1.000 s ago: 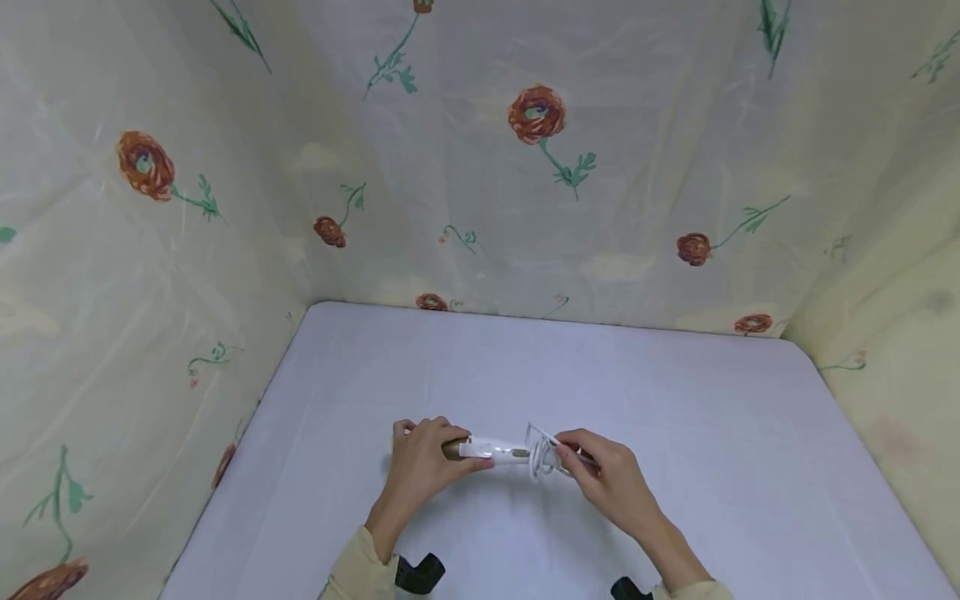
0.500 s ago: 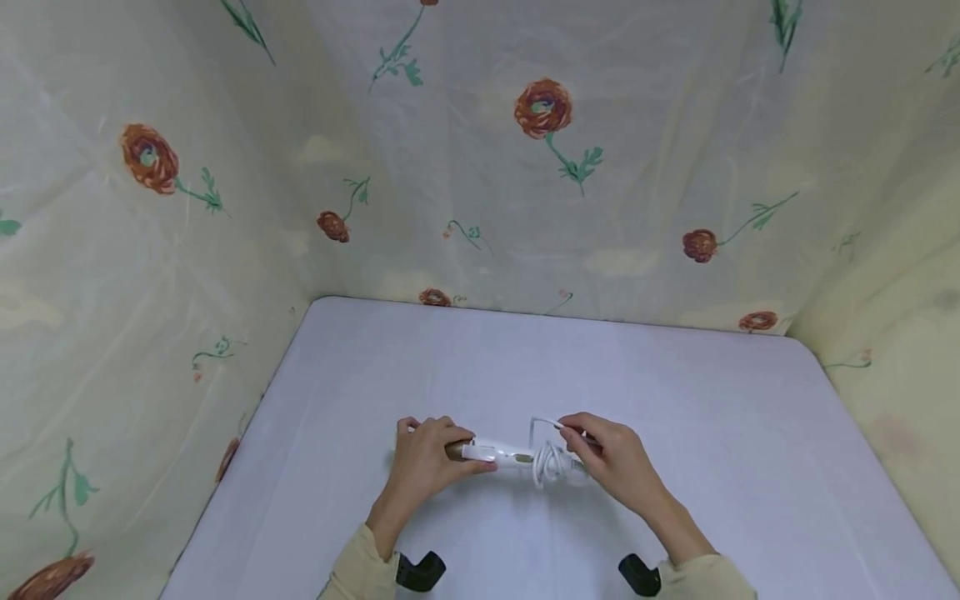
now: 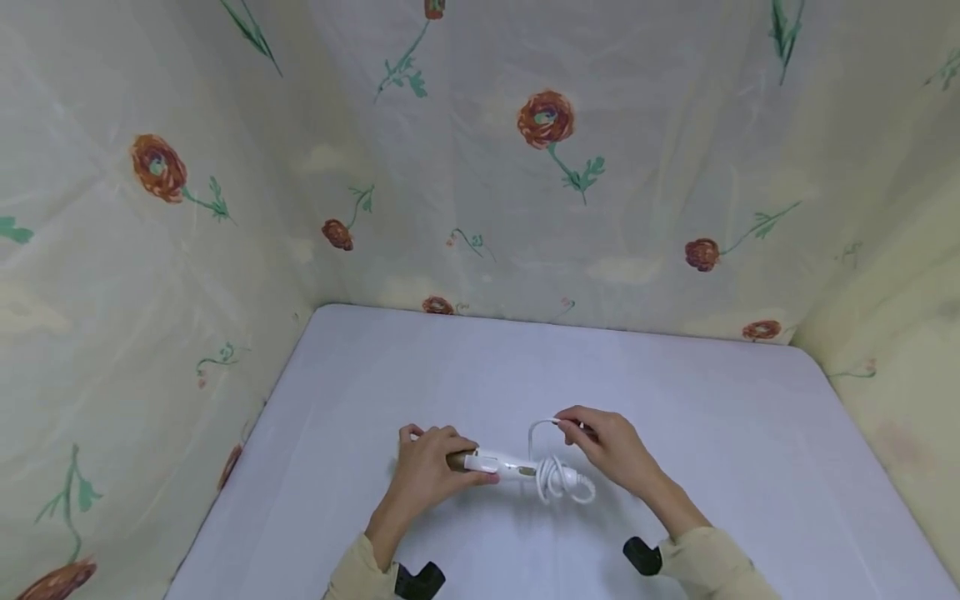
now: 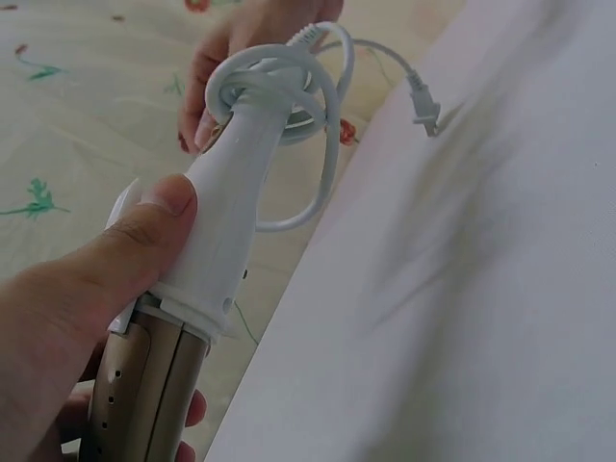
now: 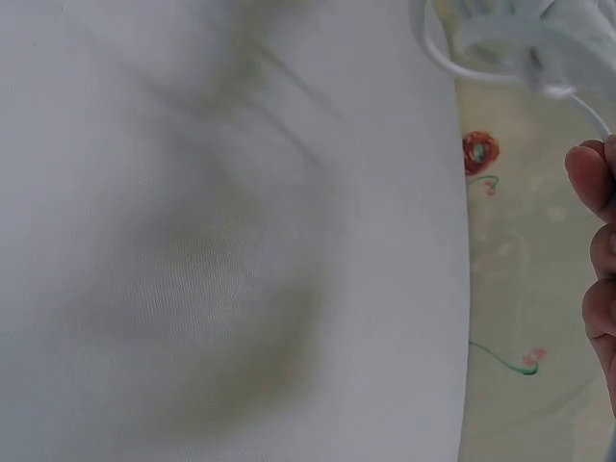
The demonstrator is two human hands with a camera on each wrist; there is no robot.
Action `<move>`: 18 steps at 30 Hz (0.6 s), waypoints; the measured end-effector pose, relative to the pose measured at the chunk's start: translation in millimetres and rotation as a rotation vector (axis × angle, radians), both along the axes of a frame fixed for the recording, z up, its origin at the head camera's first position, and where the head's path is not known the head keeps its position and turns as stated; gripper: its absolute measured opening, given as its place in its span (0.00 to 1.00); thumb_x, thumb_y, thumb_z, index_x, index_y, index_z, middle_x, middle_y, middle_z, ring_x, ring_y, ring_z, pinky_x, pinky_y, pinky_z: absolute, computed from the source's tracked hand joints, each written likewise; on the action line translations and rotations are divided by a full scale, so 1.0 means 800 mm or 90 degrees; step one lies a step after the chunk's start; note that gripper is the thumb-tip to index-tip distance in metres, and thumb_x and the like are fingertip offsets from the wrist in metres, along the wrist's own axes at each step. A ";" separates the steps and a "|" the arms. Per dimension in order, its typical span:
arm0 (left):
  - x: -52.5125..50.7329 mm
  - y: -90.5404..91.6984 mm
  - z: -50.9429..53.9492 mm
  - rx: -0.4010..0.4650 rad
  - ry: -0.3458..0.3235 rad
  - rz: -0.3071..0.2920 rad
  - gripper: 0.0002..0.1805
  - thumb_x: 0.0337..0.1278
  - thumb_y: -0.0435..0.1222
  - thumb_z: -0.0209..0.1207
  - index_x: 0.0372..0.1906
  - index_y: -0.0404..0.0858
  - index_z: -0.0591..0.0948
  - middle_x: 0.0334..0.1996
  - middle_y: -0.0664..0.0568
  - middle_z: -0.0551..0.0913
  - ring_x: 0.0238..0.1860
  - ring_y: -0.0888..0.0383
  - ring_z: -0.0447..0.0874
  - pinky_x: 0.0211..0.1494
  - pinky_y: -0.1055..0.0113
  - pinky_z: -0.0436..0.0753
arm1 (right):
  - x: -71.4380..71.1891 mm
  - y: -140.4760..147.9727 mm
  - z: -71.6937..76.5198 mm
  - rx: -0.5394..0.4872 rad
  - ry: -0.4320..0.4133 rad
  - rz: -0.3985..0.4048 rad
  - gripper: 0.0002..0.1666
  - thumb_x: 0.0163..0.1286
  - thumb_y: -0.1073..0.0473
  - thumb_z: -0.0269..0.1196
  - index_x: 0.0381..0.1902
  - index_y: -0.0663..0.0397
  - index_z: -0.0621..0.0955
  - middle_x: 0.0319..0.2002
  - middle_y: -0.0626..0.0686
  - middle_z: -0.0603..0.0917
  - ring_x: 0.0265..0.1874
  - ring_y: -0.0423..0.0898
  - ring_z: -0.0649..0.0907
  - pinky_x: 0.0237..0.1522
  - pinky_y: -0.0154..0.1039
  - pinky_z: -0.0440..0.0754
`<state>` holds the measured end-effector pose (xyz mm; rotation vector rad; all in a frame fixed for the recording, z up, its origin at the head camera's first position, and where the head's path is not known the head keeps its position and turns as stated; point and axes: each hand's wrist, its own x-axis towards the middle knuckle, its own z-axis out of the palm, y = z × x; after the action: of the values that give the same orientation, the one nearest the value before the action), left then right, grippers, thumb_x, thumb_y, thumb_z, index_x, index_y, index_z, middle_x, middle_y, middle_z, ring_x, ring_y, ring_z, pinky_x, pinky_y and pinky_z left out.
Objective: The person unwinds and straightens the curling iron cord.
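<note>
A white and gold hair iron [image 3: 517, 469] is held above the table, its white cord [image 3: 553, 482] coiled round the handle's end. My left hand [image 3: 429, 467] grips it where the gold barrel meets the white handle [image 4: 223, 207], thumb along the white part. My right hand [image 3: 611, 446] pinches a stretch of cord that rises from the coil. In the left wrist view the two-pin plug [image 4: 423, 104] hangs free over the table side. The right wrist view catches only the fingers [image 5: 602, 250] and part of the blurred coil [image 5: 529, 43].
A white-covered table [image 3: 465, 367] lies under both hands. Cream flower-printed sheeting [image 3: 630, 167] encloses it at the back and both sides. Black wrist-worn devices [image 3: 420, 581] stick out near the sleeves.
My right hand has moved up and away from the coil, drawing the cord stretch outward. More of the coil and the handle's end shows. The left hand keeps its grip nearly in place.
</note>
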<state>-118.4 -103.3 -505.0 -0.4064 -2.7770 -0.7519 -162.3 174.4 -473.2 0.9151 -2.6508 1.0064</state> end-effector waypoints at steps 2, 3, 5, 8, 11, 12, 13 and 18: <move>-0.002 -0.002 0.002 0.005 0.002 -0.004 0.32 0.29 0.70 0.63 0.38 0.54 0.88 0.28 0.65 0.82 0.29 0.67 0.76 0.55 0.44 0.60 | -0.007 0.000 -0.002 0.019 -0.019 -0.004 0.07 0.66 0.63 0.61 0.41 0.52 0.83 0.23 0.43 0.82 0.23 0.34 0.78 0.28 0.29 0.77; -0.002 -0.002 0.003 0.008 0.003 -0.005 0.31 0.29 0.70 0.63 0.38 0.54 0.88 0.28 0.66 0.83 0.29 0.68 0.75 0.54 0.44 0.60 | -0.010 0.000 -0.003 0.028 -0.026 -0.007 0.07 0.66 0.63 0.61 0.42 0.52 0.83 0.24 0.42 0.82 0.23 0.34 0.78 0.29 0.29 0.77; -0.002 -0.003 0.004 0.017 0.002 -0.007 0.31 0.29 0.70 0.63 0.38 0.54 0.88 0.28 0.66 0.83 0.29 0.68 0.75 0.54 0.45 0.59 | -0.014 0.001 -0.007 0.041 -0.038 -0.012 0.07 0.67 0.62 0.60 0.42 0.51 0.83 0.24 0.42 0.82 0.23 0.32 0.77 0.29 0.29 0.77; -0.003 -0.004 0.005 0.029 0.005 -0.008 0.31 0.29 0.69 0.64 0.38 0.54 0.88 0.29 0.66 0.83 0.30 0.68 0.75 0.54 0.46 0.59 | -0.018 0.002 -0.014 0.053 -0.058 -0.020 0.07 0.67 0.60 0.60 0.42 0.50 0.83 0.24 0.42 0.82 0.22 0.31 0.74 0.28 0.29 0.75; -0.004 -0.006 0.006 0.041 0.001 -0.008 0.31 0.29 0.68 0.65 0.38 0.53 0.88 0.29 0.66 0.83 0.30 0.67 0.75 0.55 0.46 0.58 | -0.021 0.002 -0.025 0.063 -0.084 -0.022 0.08 0.69 0.58 0.59 0.43 0.49 0.82 0.25 0.41 0.81 0.21 0.30 0.72 0.27 0.29 0.73; -0.004 -0.006 0.006 0.042 -0.002 -0.007 0.31 0.29 0.68 0.65 0.38 0.53 0.88 0.29 0.66 0.83 0.30 0.67 0.75 0.55 0.46 0.58 | -0.021 0.002 -0.029 0.064 -0.096 -0.021 0.08 0.69 0.57 0.58 0.43 0.49 0.82 0.25 0.41 0.81 0.22 0.30 0.72 0.27 0.29 0.73; -0.003 -0.007 0.006 0.044 -0.006 -0.007 0.31 0.29 0.68 0.65 0.39 0.52 0.88 0.29 0.66 0.83 0.31 0.67 0.76 0.54 0.46 0.58 | -0.021 0.002 -0.033 0.066 -0.105 -0.020 0.09 0.70 0.56 0.58 0.44 0.49 0.82 0.26 0.41 0.82 0.23 0.30 0.73 0.28 0.29 0.73; -0.003 -0.007 0.007 0.052 -0.017 -0.005 0.31 0.30 0.69 0.64 0.39 0.53 0.88 0.30 0.66 0.82 0.31 0.68 0.75 0.52 0.49 0.57 | -0.018 -0.001 -0.054 0.036 -0.121 -0.012 0.10 0.71 0.56 0.56 0.44 0.50 0.82 0.35 0.43 0.85 0.32 0.33 0.80 0.35 0.31 0.78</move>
<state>-121.1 -109.3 -499.2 -0.3956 -2.7603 -0.8753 -176.5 173.3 -516.0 0.8426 -2.8521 1.0694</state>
